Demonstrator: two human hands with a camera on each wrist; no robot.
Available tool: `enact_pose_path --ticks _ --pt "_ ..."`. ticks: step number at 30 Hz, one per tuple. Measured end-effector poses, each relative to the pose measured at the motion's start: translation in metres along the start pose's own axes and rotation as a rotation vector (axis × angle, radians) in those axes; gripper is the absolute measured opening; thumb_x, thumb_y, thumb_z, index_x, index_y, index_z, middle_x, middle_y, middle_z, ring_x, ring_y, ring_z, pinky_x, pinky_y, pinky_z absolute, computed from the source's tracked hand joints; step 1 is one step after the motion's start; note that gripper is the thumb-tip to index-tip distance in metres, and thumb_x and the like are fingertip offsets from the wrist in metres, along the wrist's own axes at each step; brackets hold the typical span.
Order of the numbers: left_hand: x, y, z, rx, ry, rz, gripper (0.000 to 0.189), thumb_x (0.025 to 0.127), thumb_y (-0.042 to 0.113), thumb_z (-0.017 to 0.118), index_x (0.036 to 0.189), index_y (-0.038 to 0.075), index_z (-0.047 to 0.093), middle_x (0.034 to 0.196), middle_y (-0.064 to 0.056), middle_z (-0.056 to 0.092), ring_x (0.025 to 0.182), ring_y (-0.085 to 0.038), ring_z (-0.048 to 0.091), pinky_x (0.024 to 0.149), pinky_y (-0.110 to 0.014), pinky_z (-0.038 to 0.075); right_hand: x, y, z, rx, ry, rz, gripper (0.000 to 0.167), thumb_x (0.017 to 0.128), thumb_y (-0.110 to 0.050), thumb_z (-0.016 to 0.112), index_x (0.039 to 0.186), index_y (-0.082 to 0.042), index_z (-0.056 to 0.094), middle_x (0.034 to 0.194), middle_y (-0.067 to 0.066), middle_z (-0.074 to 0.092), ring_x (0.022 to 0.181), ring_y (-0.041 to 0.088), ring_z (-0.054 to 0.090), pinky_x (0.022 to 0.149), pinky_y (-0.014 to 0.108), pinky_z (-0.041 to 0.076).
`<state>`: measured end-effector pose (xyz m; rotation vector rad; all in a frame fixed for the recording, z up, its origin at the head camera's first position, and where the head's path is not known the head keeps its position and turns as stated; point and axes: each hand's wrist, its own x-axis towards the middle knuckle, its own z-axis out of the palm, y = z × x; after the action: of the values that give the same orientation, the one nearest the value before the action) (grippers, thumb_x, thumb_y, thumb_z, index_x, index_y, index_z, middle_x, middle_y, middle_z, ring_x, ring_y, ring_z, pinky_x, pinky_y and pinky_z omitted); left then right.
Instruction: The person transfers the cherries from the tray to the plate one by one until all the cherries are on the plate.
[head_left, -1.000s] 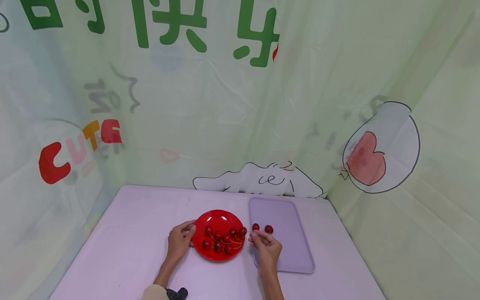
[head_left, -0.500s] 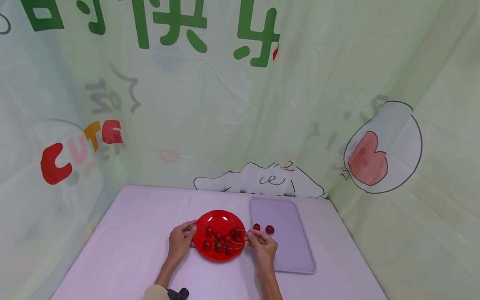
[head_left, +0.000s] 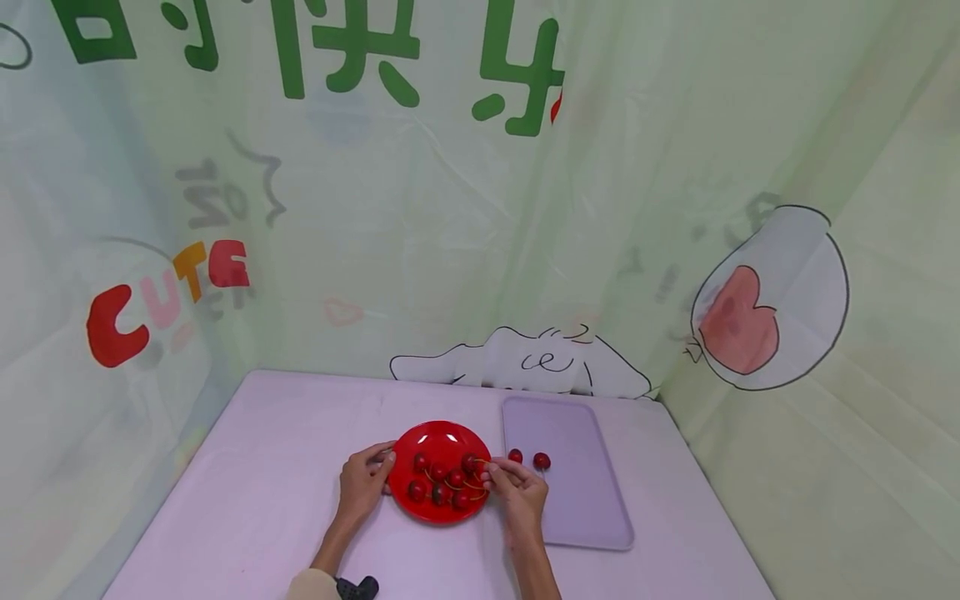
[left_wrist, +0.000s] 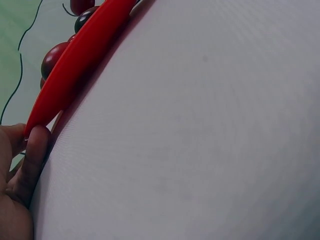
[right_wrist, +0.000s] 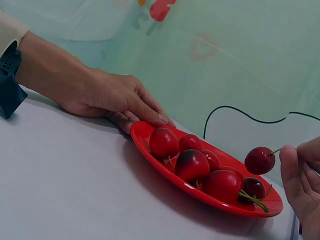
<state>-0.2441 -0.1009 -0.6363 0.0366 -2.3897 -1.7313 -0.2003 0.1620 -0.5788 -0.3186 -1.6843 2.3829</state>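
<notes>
A round red plate [head_left: 442, 433] stands on the table with several dark red cherries [head_left: 440, 495] on it, some with green stems. My left hand [head_left: 362, 479] grips its left rim between thumb and fingers, as the left wrist view [left_wrist: 22, 165] also shows at the plate's edge. Over the right side of the plate, my right hand [head_left: 522, 493] pinches one cherry [right_wrist: 260, 160] by its stem. In the right wrist view that cherry hangs just above the other fruit, apart from the plate.
A light purple tray [head_left: 581, 500] lies right of the plate, partly behind my right hand. Two cherries [head_left: 542, 461] sit near its left side. Printed curtains [head_left: 450, 250] stand behind and beside the pale table [head_left: 300, 417].
My right hand has moved left from the tray side to over the plate's right edge, carrying the cherry by its stem. My left hand stays on the rim.
</notes>
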Motion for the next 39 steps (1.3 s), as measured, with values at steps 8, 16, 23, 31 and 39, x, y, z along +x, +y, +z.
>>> enact_pose_path --ticks 8,16,23,31,39 --pt "0.002 0.001 0.0 -0.009 -0.003 0.015 0.034 0.108 0.016 0.07 0.14 0.007 0.073 0.118 -0.02 0.078 0.054 -0.009 0.064 0.059 -0.016 0.057 0.001 -0.005 0.008 -0.023 -0.044 0.005 0.034 0.101 -0.004 0.076 0.124 0.02 0.069 0.091 0.007 0.084 0.076 0.013 0.081 0.078 0.024 0.067" --pt "0.0 -0.003 0.001 -0.018 0.003 0.027 0.031 0.107 0.014 0.07 0.137 0.006 0.075 0.113 -0.018 0.079 0.05 -0.009 0.062 0.055 -0.018 0.057 0.002 -0.006 0.012 -0.068 -0.066 0.029 0.035 0.1 -0.005 0.078 0.125 0.018 0.071 0.095 0.011 0.084 0.075 0.012 0.08 0.078 0.023 0.066" --pt "0.0 -0.001 0.0 -0.029 0.0 0.017 0.031 0.108 0.013 0.07 0.137 0.006 0.075 0.112 -0.018 0.078 0.05 -0.009 0.062 0.056 -0.018 0.057 0.004 -0.005 0.014 -0.101 -0.082 0.024 0.035 0.101 -0.006 0.078 0.126 0.017 0.071 0.099 0.013 0.085 0.078 0.012 0.081 0.079 0.022 0.066" --pt "-0.001 0.002 -0.002 -0.029 -0.012 0.002 0.032 0.107 0.013 0.07 0.138 0.005 0.074 0.114 -0.019 0.078 0.051 -0.01 0.062 0.057 -0.018 0.057 0.016 0.014 0.013 -0.257 -0.091 -0.078 0.025 0.095 -0.004 0.084 0.113 0.013 0.078 0.093 0.022 0.082 0.072 0.014 0.079 0.07 0.024 0.066" --pt "0.0 0.002 -0.003 -0.032 -0.011 0.003 0.032 0.108 0.012 0.07 0.138 0.005 0.074 0.114 -0.019 0.078 0.051 -0.009 0.062 0.057 -0.018 0.057 0.012 0.012 0.024 -0.511 -0.082 -0.202 0.01 0.093 0.002 0.083 0.103 0.003 0.084 0.089 0.018 0.082 0.065 0.012 0.075 0.064 0.021 0.064"
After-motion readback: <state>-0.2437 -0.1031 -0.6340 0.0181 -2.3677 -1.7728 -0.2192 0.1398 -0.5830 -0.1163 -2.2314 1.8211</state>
